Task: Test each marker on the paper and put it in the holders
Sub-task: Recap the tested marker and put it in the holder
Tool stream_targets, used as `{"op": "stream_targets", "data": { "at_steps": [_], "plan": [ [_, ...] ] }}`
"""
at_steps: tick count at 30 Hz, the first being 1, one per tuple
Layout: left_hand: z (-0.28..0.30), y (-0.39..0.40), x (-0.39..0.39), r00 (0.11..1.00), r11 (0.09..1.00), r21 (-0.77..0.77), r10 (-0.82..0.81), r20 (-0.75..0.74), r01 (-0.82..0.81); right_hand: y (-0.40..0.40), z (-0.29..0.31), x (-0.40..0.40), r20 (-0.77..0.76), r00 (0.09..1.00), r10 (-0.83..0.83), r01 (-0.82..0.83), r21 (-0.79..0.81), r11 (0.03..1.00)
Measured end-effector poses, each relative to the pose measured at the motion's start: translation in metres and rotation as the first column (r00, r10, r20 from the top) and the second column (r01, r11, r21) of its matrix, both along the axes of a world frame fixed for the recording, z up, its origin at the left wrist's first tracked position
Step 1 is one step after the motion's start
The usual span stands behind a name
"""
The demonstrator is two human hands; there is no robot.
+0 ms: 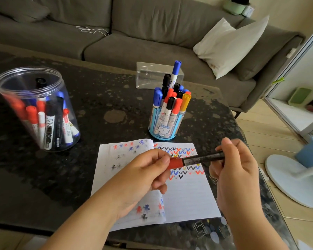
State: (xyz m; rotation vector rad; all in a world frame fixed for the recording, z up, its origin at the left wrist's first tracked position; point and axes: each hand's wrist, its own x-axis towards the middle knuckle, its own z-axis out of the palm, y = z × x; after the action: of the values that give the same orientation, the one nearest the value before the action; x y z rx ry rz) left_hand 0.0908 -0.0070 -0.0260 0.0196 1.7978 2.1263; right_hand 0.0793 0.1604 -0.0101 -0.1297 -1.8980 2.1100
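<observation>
Already most of the job looks done, judging from the head view: the open notebook (pixel 186 192) on the dark surface (pixel 101 98) carries rows of coloured zigzags and stars. The blue holder (pixel 165 127) just beyond it is crowded with markers, and the clear jar (pixel 36 109) at far left holds many more. Over the page, the left hand (pixel 143 177) pinches the red cap (pixel 175 162) of a black marker (pixel 203 158) while the right hand (pixel 237 170) grips its barrel. No loose markers show elsewhere, so this one may be the last.
</observation>
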Motion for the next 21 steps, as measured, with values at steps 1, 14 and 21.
{"op": "stream_targets", "data": {
  "at_steps": [1,14,21],
  "plan": [
    [0.0,0.003,0.001,1.0,1.0,-0.002,0.02,0.016,-0.02,-0.001,-0.002,0.0,-0.003,1.0,-0.025,0.026,0.084,0.996],
    [-0.002,0.009,-0.001,0.989,0.906,-0.418,0.009,-0.148,-0.071,0.005,-0.029,0.011,0.138,0.99,0.012,-0.054,0.307,0.95],
    [-0.005,0.004,0.002,0.957,0.803,-0.587,-0.085,-0.279,-0.1,0.03,-0.029,0.041,0.371,0.908,0.196,-0.394,0.595,0.701]
  ]
}}
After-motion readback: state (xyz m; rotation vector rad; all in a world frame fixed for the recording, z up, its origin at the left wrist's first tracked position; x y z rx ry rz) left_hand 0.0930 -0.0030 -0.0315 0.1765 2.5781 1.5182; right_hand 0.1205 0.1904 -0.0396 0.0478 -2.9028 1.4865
